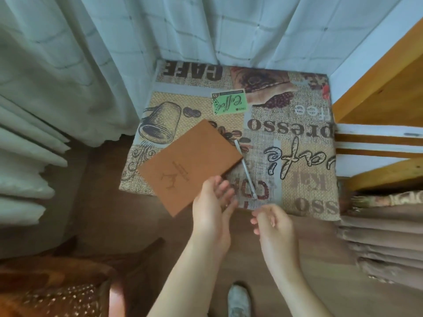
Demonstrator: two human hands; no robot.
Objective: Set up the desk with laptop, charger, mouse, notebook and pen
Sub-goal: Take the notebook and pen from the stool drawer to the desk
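A brown notebook point(190, 165) lies tilted across the near left part of a coffee-print cushion point(297, 143), with its near corner hanging past the cushion's edge. My left hand point(212, 202) grips the notebook at its near right edge, thumb on the cover. A slim white pen point(245, 169) lies on the cushion right beside the notebook's right edge. My right hand point(272, 221) hovers just short of the pen's near tip, fingers loosely curled and holding nothing. No laptop, charger or mouse is in view.
Pale curtains point(91, 65) hang behind and to the left of the cushion. A wooden frame point(377, 94) and white slats stand at the right, above folded brown fabric point(384, 236). A patterned seat point(57, 294) is at the lower left, and a shoe point(238, 298) rests on the wooden floor.
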